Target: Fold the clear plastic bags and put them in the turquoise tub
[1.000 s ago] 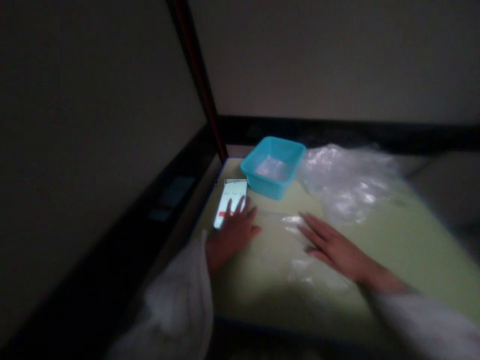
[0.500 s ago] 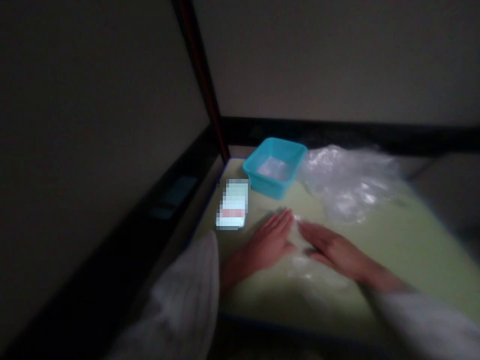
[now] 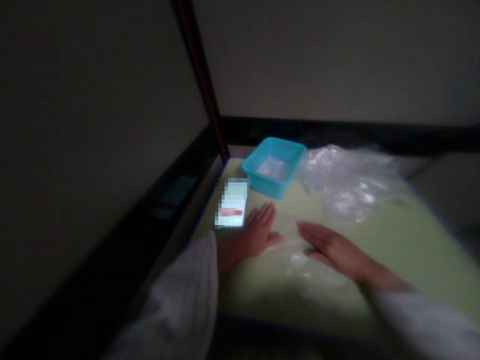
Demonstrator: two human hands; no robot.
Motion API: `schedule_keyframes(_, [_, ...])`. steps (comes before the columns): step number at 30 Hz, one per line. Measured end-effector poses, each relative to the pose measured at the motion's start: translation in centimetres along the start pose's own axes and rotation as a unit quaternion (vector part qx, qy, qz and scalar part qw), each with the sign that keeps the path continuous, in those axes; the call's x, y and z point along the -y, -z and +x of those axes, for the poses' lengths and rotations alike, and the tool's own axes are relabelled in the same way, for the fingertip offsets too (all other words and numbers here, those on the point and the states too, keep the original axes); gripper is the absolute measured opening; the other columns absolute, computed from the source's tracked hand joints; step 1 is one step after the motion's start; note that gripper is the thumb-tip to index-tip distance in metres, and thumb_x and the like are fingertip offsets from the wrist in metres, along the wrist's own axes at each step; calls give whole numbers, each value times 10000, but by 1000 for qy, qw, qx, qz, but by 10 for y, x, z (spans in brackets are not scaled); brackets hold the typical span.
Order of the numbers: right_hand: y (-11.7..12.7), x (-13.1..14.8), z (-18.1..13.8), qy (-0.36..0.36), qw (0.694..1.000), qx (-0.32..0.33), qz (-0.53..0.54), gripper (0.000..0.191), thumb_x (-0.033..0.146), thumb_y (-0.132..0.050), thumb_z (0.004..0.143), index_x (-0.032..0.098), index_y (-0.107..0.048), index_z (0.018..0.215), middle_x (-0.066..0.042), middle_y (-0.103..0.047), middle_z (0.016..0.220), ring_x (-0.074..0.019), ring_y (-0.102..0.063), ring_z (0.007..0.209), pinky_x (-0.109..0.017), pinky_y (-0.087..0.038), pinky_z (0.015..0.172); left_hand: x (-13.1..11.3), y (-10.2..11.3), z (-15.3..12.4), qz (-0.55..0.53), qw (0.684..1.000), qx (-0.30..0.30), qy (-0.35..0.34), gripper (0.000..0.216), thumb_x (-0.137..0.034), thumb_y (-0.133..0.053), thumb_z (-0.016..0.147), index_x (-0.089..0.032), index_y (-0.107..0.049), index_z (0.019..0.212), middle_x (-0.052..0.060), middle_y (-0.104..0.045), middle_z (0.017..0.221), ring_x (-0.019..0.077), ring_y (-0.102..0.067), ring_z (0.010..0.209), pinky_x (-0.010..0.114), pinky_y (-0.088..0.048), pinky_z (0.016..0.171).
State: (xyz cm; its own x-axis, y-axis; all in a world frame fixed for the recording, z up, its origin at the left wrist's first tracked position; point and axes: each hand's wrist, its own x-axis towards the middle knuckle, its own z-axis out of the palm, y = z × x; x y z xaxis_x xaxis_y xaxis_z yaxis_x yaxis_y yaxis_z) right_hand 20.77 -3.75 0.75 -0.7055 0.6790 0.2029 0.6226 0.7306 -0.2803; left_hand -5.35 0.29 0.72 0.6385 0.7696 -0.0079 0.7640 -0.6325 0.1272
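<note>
My left hand (image 3: 255, 232) lies flat on a clear plastic sheet (image 3: 296, 250) on the pale green table (image 3: 393, 240), fingers stretched out, just right of a lit phone (image 3: 232, 204). My right hand (image 3: 332, 247) rests flat on the same sheet, fingers extended towards the left hand. Neither hand grips anything. The scene is dim and slightly blurred.
A turquoise plastic tub (image 3: 275, 166) stands at the table's far left corner. A crumpled heap of clear plastic (image 3: 347, 180) lies to its right. A dark post (image 3: 204, 85) rises at the corner between two walls. The table's near edge (image 3: 300, 327) is close to me.
My left hand left the phone screen, slid right to meet my right hand on the sheet, then moved back left beside the phone. My right hand stayed still.
</note>
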Motion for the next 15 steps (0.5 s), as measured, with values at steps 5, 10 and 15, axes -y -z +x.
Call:
schedule_keyframes(5, [7, -7, -3, -17, 1000, 3, -25, 545, 407, -456, 932, 182, -371, 1422, -117, -432, 1433, -251, -432, 1296, -454, -397, 1054, -1, 4, -3, 9, 1000, 5, 14, 790, -589, -391, 882, -49, -222, 1434, 200, -178, 1525, 279, -120, 1428, 453, -180, 1139])
schedule_keyframes(10, [23, -4, -3, -24, 999, -25, -26, 404, 353, -444, 939, 187, -531, 1298, -121, -529, 1354, -263, -492, 1241, -463, -432, 1015, -2, 9, -3, 1, 1000, -12, 4, 846, -606, -426, 856, -25, -209, 1432, 213, -142, 1529, 295, -70, 1432, 473, -129, 1150])
schedule_keyframes(15, [42, 36, -1, 45, 986, 125, 98, 221, 377, -555, 877, 232, -680, 989, -47, -682, 933, -186, -637, 882, -323, -527, 781, -15, 19, -2, -42, 993, -24, -111, 716, -546, -383, 903, -132, -200, 1457, 95, -132, 1556, 190, -46, 1443, 379, -119, 1172])
